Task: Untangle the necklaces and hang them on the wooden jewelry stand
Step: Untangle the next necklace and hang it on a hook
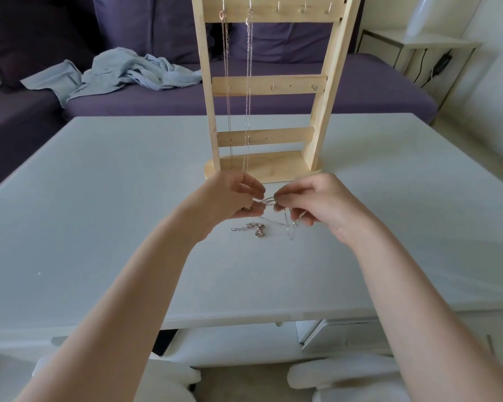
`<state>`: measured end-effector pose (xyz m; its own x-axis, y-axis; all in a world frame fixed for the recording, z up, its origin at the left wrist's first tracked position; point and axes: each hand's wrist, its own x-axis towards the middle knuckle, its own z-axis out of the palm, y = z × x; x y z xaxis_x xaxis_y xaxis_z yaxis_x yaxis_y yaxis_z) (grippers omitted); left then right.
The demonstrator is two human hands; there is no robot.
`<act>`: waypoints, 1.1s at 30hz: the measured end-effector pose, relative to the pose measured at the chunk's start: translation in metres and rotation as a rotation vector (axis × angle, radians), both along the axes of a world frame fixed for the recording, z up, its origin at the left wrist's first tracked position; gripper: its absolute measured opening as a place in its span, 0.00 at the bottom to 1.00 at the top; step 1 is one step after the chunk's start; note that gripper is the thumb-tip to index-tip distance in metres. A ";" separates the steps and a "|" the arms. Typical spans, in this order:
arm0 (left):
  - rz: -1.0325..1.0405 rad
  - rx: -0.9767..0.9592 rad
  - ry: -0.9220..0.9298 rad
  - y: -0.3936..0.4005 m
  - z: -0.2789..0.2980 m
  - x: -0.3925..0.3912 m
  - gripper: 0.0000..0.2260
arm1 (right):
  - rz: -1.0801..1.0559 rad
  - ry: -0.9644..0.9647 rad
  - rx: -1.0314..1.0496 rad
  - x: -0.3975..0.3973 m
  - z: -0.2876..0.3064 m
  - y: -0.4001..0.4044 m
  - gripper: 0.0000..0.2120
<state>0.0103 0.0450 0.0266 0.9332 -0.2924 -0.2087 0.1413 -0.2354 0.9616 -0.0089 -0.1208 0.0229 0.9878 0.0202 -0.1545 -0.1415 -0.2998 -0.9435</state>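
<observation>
Your left hand [238, 198] and right hand [311, 204] each pinch the thin silver chain [269, 201], lifted at 6 o'clock of the wooden jewelry stand [266, 85]; it looks light, limp, snag-prone, so grip near the knot.

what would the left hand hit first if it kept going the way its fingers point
Its fingers point right, so the left hand would probably meet the right hand first, across the short stretch of chain between them; depth is hard to judge.
</observation>
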 end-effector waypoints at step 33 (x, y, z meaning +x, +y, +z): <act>0.128 -0.271 -0.111 -0.004 -0.003 0.003 0.12 | -0.019 0.006 0.194 0.001 0.005 0.006 0.08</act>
<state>0.0137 0.0413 0.0239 0.9787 -0.2025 -0.0342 0.0441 0.0446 0.9980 -0.0076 -0.1145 0.0276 0.9874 0.0315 -0.1552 -0.1510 -0.1096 -0.9824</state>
